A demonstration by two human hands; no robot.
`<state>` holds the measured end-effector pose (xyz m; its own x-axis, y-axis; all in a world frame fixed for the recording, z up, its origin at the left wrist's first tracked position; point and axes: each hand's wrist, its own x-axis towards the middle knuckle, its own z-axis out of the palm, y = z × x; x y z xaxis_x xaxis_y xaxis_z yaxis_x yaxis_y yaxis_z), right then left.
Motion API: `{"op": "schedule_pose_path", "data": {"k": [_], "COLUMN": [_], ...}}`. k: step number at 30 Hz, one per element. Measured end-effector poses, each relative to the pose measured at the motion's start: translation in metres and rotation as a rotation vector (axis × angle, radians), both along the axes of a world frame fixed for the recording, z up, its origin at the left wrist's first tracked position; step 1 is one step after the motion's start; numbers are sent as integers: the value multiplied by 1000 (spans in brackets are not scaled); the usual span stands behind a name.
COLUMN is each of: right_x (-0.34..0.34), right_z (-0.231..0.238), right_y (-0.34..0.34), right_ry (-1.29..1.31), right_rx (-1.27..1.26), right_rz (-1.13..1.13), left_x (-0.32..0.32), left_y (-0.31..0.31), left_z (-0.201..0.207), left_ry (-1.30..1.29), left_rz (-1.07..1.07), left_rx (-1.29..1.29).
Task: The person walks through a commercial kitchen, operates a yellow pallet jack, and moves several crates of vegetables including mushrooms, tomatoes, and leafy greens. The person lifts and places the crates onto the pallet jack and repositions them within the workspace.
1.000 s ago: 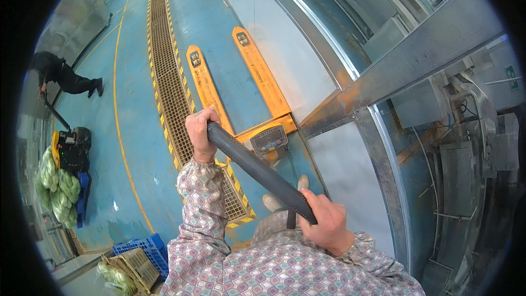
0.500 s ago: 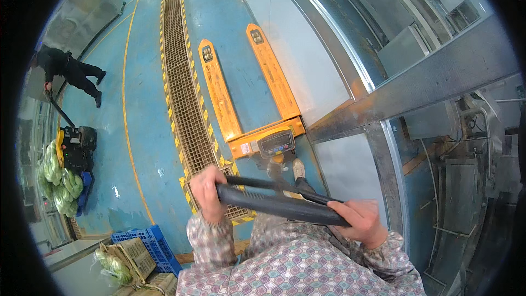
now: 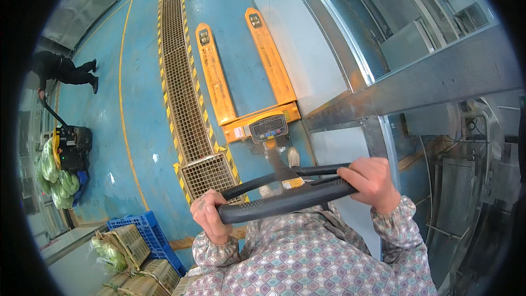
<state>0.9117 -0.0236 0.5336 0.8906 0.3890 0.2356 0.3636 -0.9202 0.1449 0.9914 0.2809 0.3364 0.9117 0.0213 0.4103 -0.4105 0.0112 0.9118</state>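
Both my hands grip the black loop handle of a yellow pallet jack. My left hand is wrapped round the handle's left end, and my right hand closes on its right end, a little higher. Beyond the handle, a scale display with buttons sits on the jack's body. Its two forks point away from me along the blue floor, with nothing on them. A shoe of mine shows beside the shaft.
A grated drain with striped edges runs left of the jack. A metal-framed wall stands close on my right. Far left, a person in dark clothes holds another jack beside bagged green vegetables. Crates and blue pallets lie lower left.
The handle has swung from slanting down on the right to slanting up on the right. My right hand has risen and my left has dropped. The jack sits slightly higher in view.
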Motion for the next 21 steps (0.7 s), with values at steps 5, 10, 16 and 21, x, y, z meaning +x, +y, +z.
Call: {"op": "schedule_pose_path", "data": {"k": [5, 10, 16, 21], "right_x": [37, 49, 50, 92], "right_z": [10, 3, -38, -61], "right_y": [-13, -1, 59, 80], "right_ry": [-42, 35, 396, 551], "right_rx": [57, 158, 647, 1294], "right_rz": [39, -1, -184, -495], "left_x": [-19, 15, 157, 145], "left_y": [-9, -19, -18, -58], "left_z": [-7, -8, -17, -79], "left_ry": [101, -60, 2, 83], "left_rz": [9, 236, 75, -13], "left_rx": [29, 55, -177, -246]}}
